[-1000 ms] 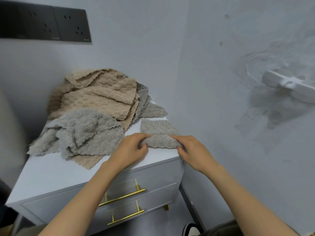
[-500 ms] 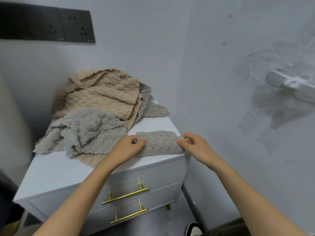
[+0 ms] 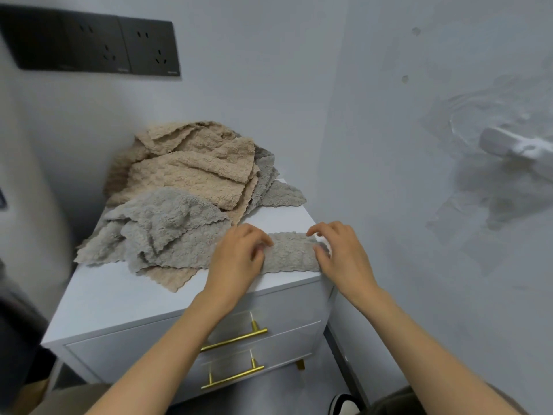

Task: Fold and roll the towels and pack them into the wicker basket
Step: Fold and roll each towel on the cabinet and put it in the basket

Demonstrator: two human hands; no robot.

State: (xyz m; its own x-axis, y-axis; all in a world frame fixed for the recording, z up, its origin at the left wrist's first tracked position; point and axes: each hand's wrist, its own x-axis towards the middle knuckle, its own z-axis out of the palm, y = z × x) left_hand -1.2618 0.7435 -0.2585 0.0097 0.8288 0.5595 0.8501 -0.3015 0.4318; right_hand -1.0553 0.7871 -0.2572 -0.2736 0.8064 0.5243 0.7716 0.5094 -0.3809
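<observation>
A small grey towel [image 3: 291, 251], folded into a narrow strip, lies along the front right edge of the white cabinet top [image 3: 119, 295]. My left hand [image 3: 239, 256] rests on its left end with curled fingers. My right hand [image 3: 341, 253] pinches its right end at the cabinet's corner. Behind and to the left lies a loose heap of towels: beige ones [image 3: 191, 172] on top at the back, crumpled grey ones [image 3: 161, 226] in front. No wicker basket is in view.
The cabinet has two drawers with gold handles [image 3: 235, 341]. It stands in a wall corner, with the right wall [image 3: 419, 205] close beside it. Black wall sockets [image 3: 89, 44] sit above. A shoe [image 3: 344, 404] shows on the floor below.
The far half of the grey towel has been folded over toward me, making a narrow strip. Both hands moved to its two ends and now press it flat.
</observation>
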